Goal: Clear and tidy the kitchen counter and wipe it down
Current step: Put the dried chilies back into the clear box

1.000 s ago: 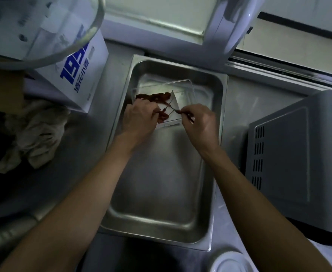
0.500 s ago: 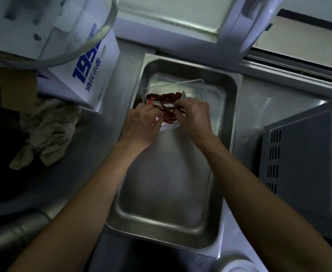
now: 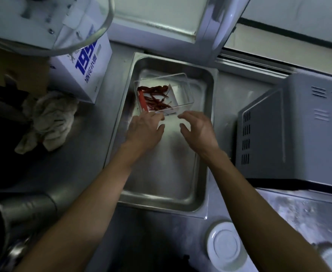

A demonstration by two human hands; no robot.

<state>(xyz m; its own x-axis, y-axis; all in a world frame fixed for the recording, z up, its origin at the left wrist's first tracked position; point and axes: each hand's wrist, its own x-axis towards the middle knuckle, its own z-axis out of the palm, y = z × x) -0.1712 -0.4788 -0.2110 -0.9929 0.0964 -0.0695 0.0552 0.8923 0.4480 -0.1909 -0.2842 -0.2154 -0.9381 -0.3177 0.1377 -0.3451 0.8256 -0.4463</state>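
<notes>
Holding dried red chillies [image 3: 156, 97], clear tub [image 3: 186, 89]

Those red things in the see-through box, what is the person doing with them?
They are dried red chillies, lying in a clear plastic box that sits in a metal tray on the kitchen counter. Both hands hover just in front of the box: the left hand near its front edge, the right hand open and holding nothing. A rag lies left of the tray.
</notes>
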